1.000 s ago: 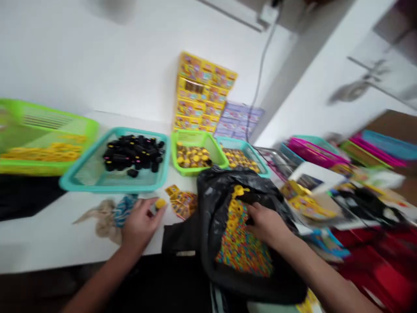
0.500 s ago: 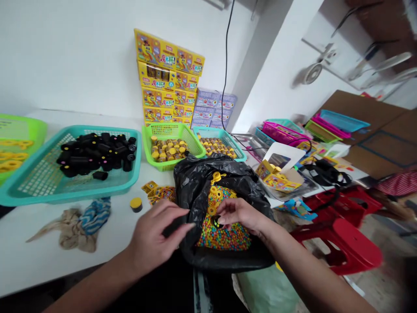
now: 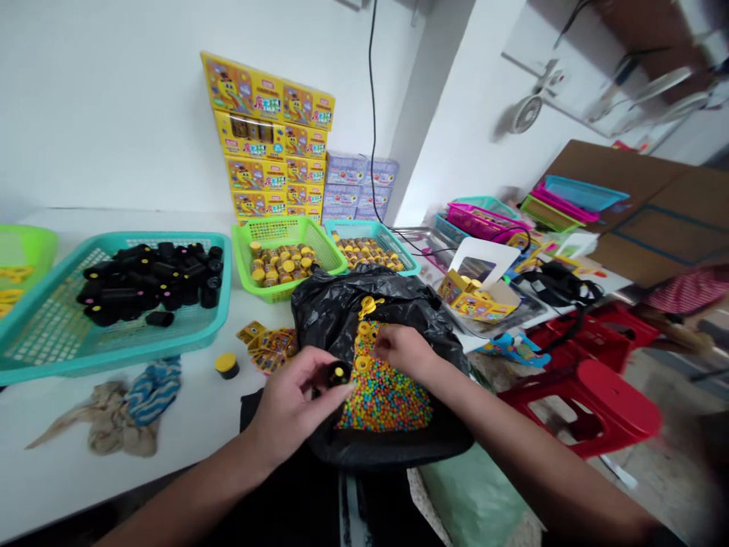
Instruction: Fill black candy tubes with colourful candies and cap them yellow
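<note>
My left hand (image 3: 290,406) grips a small black plastic cup (image 3: 338,372) between thumb and fingers, over the left edge of a black plastic bag (image 3: 322,300). Small multicoloured candy balls (image 3: 387,399) fill the bag's opening. Yellow ring-shaped plastic pieces (image 3: 363,364) lie on the candies towards the back. Just right of these pieces is my right hand (image 3: 405,351), its fingers curled together low over the candies. Whatever its fingertips hold, if anything, is hidden. A black cup with a yellow lid (image 3: 226,365) stands on the table left of my left hand.
A teal basket (image 3: 213,334) of black cups stands on the left. Behind the bag are a green basket (image 3: 242,285) and a blue basket (image 3: 407,262) of yellow-lidded cups. Round stickers (image 3: 273,349) and cloths (image 3: 122,414) lie on the table. A red stool (image 3: 609,403) stands right.
The black cup has passed from my right hand to my left hand, which has closed on it. My right hand has moved back to beside the yellow pieces. The view has shifted slightly.
</note>
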Available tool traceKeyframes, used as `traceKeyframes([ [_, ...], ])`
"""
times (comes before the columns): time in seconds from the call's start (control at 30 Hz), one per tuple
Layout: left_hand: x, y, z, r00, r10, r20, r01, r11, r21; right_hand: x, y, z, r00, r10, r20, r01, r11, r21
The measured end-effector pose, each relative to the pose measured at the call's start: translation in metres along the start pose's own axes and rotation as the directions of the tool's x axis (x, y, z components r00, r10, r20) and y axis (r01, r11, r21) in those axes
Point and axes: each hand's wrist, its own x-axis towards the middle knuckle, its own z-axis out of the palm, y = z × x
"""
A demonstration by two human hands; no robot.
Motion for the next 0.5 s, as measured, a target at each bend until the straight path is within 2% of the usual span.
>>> traceKeyframes([
  [0.03,0.001,0.001,-0.002,0.997,-0.076,-0.025,0.074,0.995,-0.074,0.005,-0.001,0.002,1.0,-0.018,0.008,0.019,0.998,-0.062],
  [0.1,0.003,0.002,-0.005,0.986,-0.159,-0.045,0.148,0.971,-0.189,0.01,-0.007,0.009,0.996,-0.062,0.06,0.071,0.985,-0.157],
  [0.2,0.006,0.001,-0.005,0.979,-0.201,-0.023,0.19,0.951,-0.245,0.01,-0.016,0.019,0.986,-0.111,0.123,0.138,0.961,-0.241],
  [0.3,0.005,-0.003,-0.004,0.974,-0.225,0.018,0.222,0.938,-0.267,0.007,-0.017,0.019,0.983,-0.144,0.114,0.17,0.948,-0.269],
  [0.43,0.004,-0.012,-0.003,0.975,-0.221,0.012,0.217,0.943,-0.252,-0.001,-0.015,0.004,0.984,-0.175,0.014,0.173,0.958,-0.229],
  [0.5,0.004,-0.015,-0.002,0.981,-0.193,-0.004,0.189,0.963,-0.191,-0.009,-0.017,-0.004,0.984,-0.174,-0.029,0.174,0.985,-0.02],
])
